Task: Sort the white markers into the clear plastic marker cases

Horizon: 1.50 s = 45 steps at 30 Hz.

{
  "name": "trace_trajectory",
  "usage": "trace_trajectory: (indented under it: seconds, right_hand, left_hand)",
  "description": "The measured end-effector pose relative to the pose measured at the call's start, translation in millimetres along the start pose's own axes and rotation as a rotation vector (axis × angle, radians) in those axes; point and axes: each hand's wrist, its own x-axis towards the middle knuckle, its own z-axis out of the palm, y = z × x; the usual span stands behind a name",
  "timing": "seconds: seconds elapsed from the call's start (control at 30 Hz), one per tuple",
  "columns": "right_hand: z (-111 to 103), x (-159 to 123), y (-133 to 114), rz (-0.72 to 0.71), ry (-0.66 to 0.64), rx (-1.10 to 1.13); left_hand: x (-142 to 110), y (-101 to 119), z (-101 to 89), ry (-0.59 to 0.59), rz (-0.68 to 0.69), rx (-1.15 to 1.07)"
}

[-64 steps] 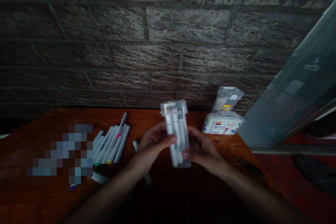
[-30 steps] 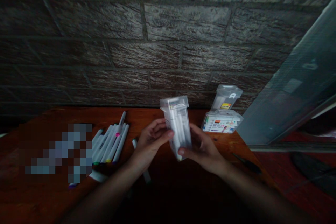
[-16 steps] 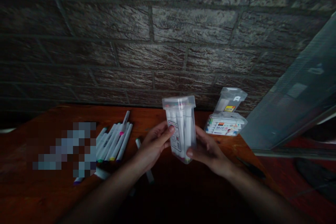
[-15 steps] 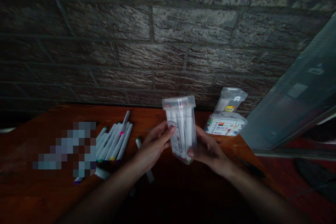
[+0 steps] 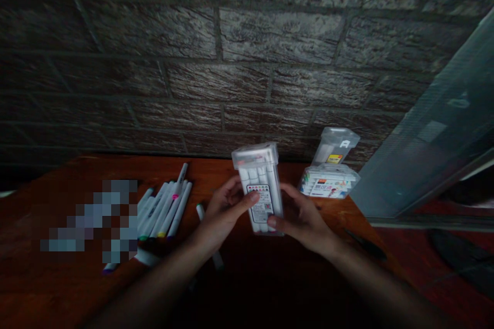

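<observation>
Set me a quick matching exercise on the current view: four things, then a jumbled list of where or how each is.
1. Marker case with black-bordered label
2. Pink-ended marker
3. Yellow-stickered container
4. Table

A. Behind the printed box
B. Reddish-brown
C. Held by left hand and right hand
D. Overlapping other markers

Pairs: 1-C, 2-D, 3-A, 4-B

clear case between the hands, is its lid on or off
On: the clear lid sits over the top of the case, white markers showing inside.
</observation>
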Motion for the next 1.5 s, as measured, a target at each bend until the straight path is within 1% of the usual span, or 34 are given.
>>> trace_trajectory:
  seconds: [0.13,0.37,0.53,0.7,0.87,1.07,1.17,1.23,1.37,1.5]
  right_hand:
    - [2.5,1.8,0.3,0.018,0.014,0.067]
    - [2.3,2.9,-1.7,0.108,0.019,0.287]
    - [1.7,3.5,-3.1,0.137,0.017,0.306]
    - [0.7,3.4,1.2,0.123,0.038,0.32]
    - [0.3,2.9,2.1,0.142,0.03,0.309]
    - [3.1,4.0,-1.8,0.122,0.088,0.294]
    - [4.1,3.7,-0.3,0.128,0.144,0.323]
    - [4.3,3.5,1.3,0.13,0.164,0.346]
    - [5.1,3.1,1.9,0.141,0.155,0.419]
    - [6.4,2.0,0.9,0.183,0.123,0.484]
  left_hand:
    - [3.2,-0.3,-3.3,0.01,0.01,0.042]
    - [4.2,-1.1,-8.2,-0.063,-0.017,0.06]
    - [2.4,-1.3,-6.6,-0.067,-0.025,0.024]
    - [1.8,1.8,-3.2,-0.047,-0.025,0.05]
    - [1.6,1.8,-3.2,-0.038,-0.012,0.048]
    - [2.0,1.6,-3.1,-0.016,-0.015,0.04]
    - [1.9,1.8,-3.5,0.003,-0.005,0.049]
    - [1.9,1.8,-4.0,0.026,-0.026,0.025]
    - [2.4,1.6,-5.0,0.07,-0.078,-0.046]
    - [3.4,0.4,-5.7,0.034,-0.084,-0.082]
